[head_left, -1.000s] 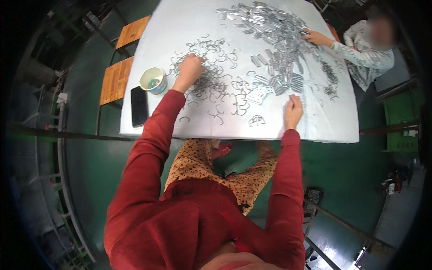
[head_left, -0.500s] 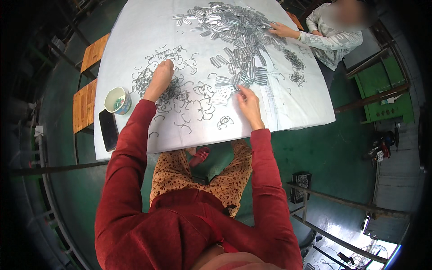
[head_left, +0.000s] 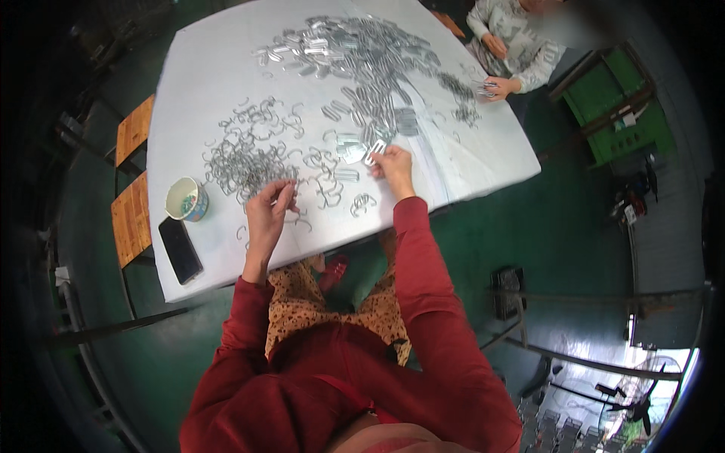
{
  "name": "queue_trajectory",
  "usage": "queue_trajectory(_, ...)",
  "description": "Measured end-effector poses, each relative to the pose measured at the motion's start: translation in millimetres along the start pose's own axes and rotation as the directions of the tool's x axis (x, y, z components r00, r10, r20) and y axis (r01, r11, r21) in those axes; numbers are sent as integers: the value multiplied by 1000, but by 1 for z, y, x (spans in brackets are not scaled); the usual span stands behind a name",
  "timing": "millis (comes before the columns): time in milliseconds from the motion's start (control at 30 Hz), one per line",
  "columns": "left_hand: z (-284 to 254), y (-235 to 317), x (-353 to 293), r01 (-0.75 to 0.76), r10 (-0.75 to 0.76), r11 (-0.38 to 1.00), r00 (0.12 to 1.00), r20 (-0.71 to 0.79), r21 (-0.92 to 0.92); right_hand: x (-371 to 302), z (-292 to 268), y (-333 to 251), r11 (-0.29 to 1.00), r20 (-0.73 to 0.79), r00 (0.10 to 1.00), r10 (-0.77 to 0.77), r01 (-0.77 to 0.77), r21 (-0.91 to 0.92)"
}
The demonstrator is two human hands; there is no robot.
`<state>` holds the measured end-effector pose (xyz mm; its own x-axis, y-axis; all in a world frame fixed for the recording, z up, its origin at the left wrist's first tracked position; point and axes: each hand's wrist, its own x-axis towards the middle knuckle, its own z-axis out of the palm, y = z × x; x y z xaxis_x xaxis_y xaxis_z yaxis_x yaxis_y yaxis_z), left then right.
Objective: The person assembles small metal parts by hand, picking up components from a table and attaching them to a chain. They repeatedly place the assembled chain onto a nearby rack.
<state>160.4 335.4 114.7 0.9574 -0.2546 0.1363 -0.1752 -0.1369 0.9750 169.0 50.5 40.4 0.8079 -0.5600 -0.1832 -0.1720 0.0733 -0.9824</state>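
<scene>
My right hand is closed on a flat slotted metal plate, held tilted at the fingertips. Just left of it, a few similar plates lie on the white table covering. My left hand is over the near side of a heap of small curved wire pieces. Its thumb and fingers are pinched together; whatever is between them is too small to make out. More curved wires are scattered between my hands. Beyond my right hand spreads a large pile of slotted metal plates.
At the left edge of the table stand a paper cup with small greenish bits inside and a dark phone. Across at the right, a co-worker's hand holds metal pieces. Wooden stools are beside the table's left.
My left hand has come back toward me from the wire heap. My right hand now holds a plate up. The co-worker's hand has left the plate pile for the right table edge. The view has shifted.
</scene>
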Motion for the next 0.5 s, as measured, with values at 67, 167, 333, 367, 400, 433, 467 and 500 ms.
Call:
queue_trajectory(67,3,4,-7,-10,12,1000,997,72,-21,-13,-20,8,991,2,993,-116,116,-68)
queue_trajectory(167,20,32,-17,120,-61,971,961,271,-208,-82,-25,-34,992,187,979,-85,66,106)
queue_trajectory(333,60,18,-19,-109,184,967,925,332,-230,-156,-18,-47,1000,240,970,-30,29,12)
queue_trajectory(367,65,15,-19,-123,192,970,918,347,-210,-164,-16,-48,999,233,972,-35,33,15)
queue_trajectory(400,68,13,-19,-137,199,972,911,362,-190,-170,-13,-49,999,228,973,-40,37,19)
queue_trajectory(433,71,16,-20,-158,205,975,911,358,-156,-175,-12,-50,999,214,976,-46,42,23)
queue_trajectory(467,72,21,-22,-179,212,976,911,353,-122,-178,-12,-50,997,212,974,-77,75,18)
queue_trajectory(500,74,24,-24,-200,218,976,912,348,-87,-181,-13,-53,996,193,978,-82,89,-27)
